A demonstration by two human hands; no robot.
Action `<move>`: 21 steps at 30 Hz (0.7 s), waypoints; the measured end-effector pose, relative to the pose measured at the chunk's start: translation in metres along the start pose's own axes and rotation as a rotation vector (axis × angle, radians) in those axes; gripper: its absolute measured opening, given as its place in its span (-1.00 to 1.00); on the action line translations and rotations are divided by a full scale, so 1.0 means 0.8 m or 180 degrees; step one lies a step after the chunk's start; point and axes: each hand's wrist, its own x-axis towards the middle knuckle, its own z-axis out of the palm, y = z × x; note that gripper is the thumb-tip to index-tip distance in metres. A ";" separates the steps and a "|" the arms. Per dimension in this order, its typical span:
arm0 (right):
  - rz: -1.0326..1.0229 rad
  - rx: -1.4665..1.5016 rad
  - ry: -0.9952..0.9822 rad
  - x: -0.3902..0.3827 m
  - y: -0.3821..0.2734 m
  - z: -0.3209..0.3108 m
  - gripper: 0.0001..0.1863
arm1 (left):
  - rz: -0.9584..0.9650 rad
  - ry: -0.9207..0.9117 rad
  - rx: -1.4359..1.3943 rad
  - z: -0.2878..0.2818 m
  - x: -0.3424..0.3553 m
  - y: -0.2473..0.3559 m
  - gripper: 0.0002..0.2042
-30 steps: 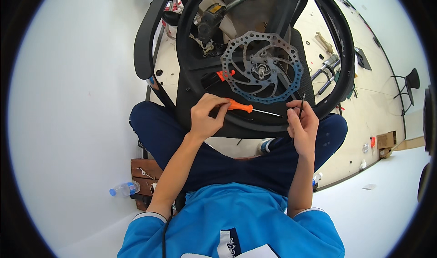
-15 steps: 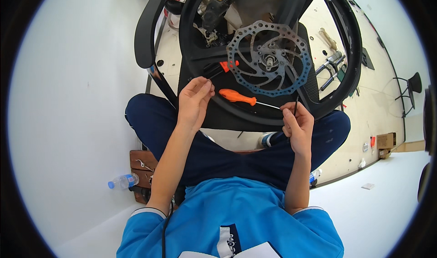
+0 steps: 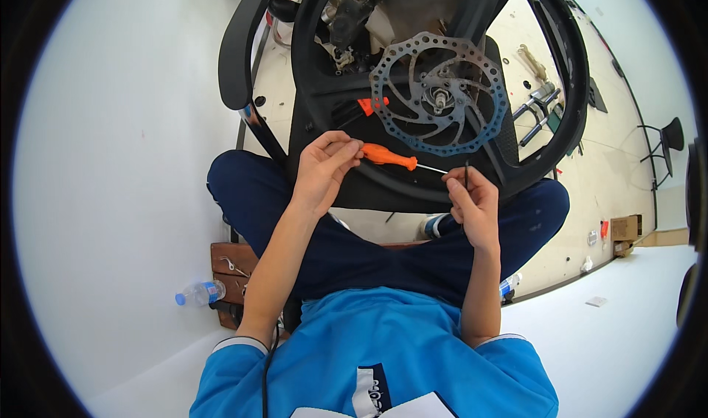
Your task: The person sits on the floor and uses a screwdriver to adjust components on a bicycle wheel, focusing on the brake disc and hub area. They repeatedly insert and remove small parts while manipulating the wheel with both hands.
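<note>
Here's the orange screwdriver point(image 3: 389, 156), lying crosswise between two hands on the near side of the wheel point(image 3: 575, 93), handle to the left, bare shaft pointing right! The left hand point(image 3: 328, 169) has thumb and fingertips at the very butt of that handle, in what looks like a light pinch rather than a full fist. Over on the right, the right hand point(image 3: 473, 200) has its fingers curled, gripping a thin black rod point(image 3: 466, 173) that stands nearly upright, and the shaft's far end runs right up to those same fingertips; whether they clasp the tip too, I can't tell. Just beyond, the perforated brake disc point(image 3: 442, 73) sits on the wheel, axle point(image 3: 441, 101) at its centre, and neither tool touches it. To its left, on the chair seat point(image 3: 354, 193), lies a black-and-orange tool point(image 3: 375, 105). So the step in hand looks like handling the tools, not working a fastener. Any next move with that screwdriver calls for a firmer left grip around the handle and right fingertips clear of the shaft, without dropping the rod!
</note>
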 end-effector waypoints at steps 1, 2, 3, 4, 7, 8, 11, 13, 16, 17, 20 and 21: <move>0.0009 -0.0123 -0.0025 0.000 0.000 0.001 -0.86 | 0.0073 0.0033 0.0316 0.002 0.002 0.000 -0.90; 0.0068 -0.0411 0.0006 0.003 -0.002 0.003 -0.83 | 0.0146 0.0065 0.0633 0.005 0.003 0.000 -0.91; 0.0087 -0.0568 -0.0026 0.003 -0.002 0.005 -0.82 | 0.0116 -0.0117 0.0750 0.011 0.003 0.002 -0.90; 0.0106 -0.0725 -0.0058 0.004 -0.001 0.006 -0.81 | 0.0085 -0.0299 0.0868 0.019 0.003 0.005 -0.89; 0.0063 -0.0793 -0.0029 0.004 -0.006 0.011 -0.79 | 0.0078 -0.0500 0.0878 0.028 0.006 0.007 -0.85; 0.0033 -0.0749 0.0000 0.003 -0.009 0.013 -0.78 | 0.0124 -0.0498 0.0809 0.033 0.008 0.011 -0.84; -0.0061 -0.0073 0.0250 0.005 -0.012 0.014 -0.80 | 0.0291 -0.0482 0.0941 0.049 0.015 0.022 -0.80; -0.0083 0.0424 0.0469 0.007 -0.016 0.011 -0.82 | 0.0416 -0.0404 0.1247 0.055 0.022 0.026 -0.79; -0.0446 0.0357 0.0673 0.017 -0.025 0.013 -0.85 | 0.0637 -0.0355 0.1461 0.062 0.029 0.028 -0.80; -0.0527 0.0365 0.0686 0.023 -0.027 0.013 -0.85 | 0.0734 -0.0364 0.1500 0.062 0.034 0.029 -0.80; -0.0796 0.0035 0.0645 0.040 -0.038 0.017 -0.81 | 0.1352 -0.0358 0.1742 0.073 0.052 0.033 -0.69; -0.0852 -0.0112 0.0631 0.044 -0.041 0.018 -0.80 | 0.1508 -0.0388 0.1746 0.074 0.058 0.032 -0.66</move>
